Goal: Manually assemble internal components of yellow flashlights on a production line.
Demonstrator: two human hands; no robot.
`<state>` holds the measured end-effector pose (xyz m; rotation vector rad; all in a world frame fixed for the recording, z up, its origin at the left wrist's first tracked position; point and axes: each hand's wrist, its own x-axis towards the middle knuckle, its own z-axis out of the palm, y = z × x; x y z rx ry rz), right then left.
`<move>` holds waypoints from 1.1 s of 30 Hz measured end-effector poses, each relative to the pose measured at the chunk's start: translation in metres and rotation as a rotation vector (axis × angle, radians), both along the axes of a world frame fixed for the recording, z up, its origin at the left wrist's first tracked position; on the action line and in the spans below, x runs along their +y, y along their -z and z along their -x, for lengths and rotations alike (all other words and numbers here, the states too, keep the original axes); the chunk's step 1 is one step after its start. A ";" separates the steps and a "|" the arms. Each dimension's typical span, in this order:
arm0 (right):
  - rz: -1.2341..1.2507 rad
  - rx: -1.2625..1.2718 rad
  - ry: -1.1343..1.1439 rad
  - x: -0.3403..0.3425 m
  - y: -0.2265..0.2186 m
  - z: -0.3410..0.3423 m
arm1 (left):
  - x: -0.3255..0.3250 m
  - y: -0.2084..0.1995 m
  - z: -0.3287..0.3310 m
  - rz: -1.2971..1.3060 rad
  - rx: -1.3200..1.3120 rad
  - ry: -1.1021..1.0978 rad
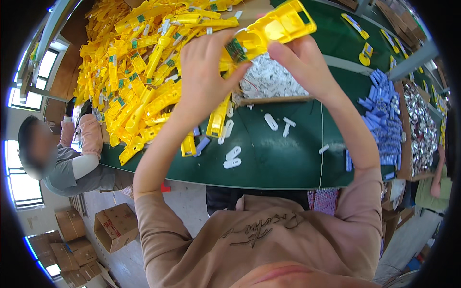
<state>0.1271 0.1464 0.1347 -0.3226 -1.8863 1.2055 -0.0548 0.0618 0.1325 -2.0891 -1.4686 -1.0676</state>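
Both my hands hold up a long yellow plastic housing (281,26) above the far part of the table. My left hand (204,69) is closed on its left end, where a small green circuit board (235,51) sits inside. My right hand (305,65) grips the housing near its middle, thumb against the near edge and the other fingers mostly hidden behind it. Below the housing stands a shallow cardboard box (276,100) full of small white plastic parts (269,77). A large heap of similar yellow housings (144,72), many with green boards, spreads left of my left hand.
On the green table (283,163) lie several loose white oval pieces (232,163). Blue cylindrical cells (382,125) are piled at the right, beside a box of shiny metal parts (418,129). Yellow units lie on the far belt (331,33). Another person (72,158) sits at the left.
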 end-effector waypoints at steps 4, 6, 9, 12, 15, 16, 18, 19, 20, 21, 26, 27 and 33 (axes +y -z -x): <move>0.099 0.086 -0.112 -0.027 -0.010 -0.007 | -0.049 0.004 -0.036 0.237 -0.355 0.254; 0.065 -0.062 -0.130 -0.036 -0.025 -0.021 | -0.060 0.006 -0.039 0.417 -0.664 0.525; 0.073 -0.152 -0.185 -0.071 -0.049 -0.021 | -0.079 0.008 -0.048 0.846 -1.157 0.814; 0.124 0.185 -0.402 -0.054 -0.011 -0.033 | -0.083 0.012 -0.059 0.610 -1.319 0.943; 0.324 -0.003 -0.423 -0.090 0.046 -0.041 | -0.090 0.003 -0.069 0.511 -1.314 0.782; 0.353 0.066 -0.472 -0.106 0.063 -0.039 | -0.088 0.002 -0.070 0.439 -1.293 0.784; 0.553 0.141 -0.470 -0.144 0.064 -0.032 | -0.088 0.002 -0.067 0.391 -1.142 0.707; 0.754 0.168 -0.430 -0.155 0.063 -0.030 | -0.089 0.003 -0.071 0.313 -1.133 0.581; 0.956 0.194 -0.386 -0.164 0.061 -0.030 | -0.089 0.004 -0.073 0.236 -1.120 0.455; 0.959 0.196 -0.395 -0.171 0.060 -0.030 | -0.085 0.009 -0.067 0.098 -0.984 0.381; 0.950 0.229 -0.431 -0.193 0.051 -0.033 | -0.083 0.010 -0.057 0.010 -0.682 0.131; 0.788 0.064 -0.271 -0.191 0.049 -0.034 | -0.084 0.011 -0.056 0.014 -0.667 0.098; 0.174 -0.148 0.106 -0.162 0.052 -0.053 | -0.091 0.007 -0.047 0.117 -0.717 0.048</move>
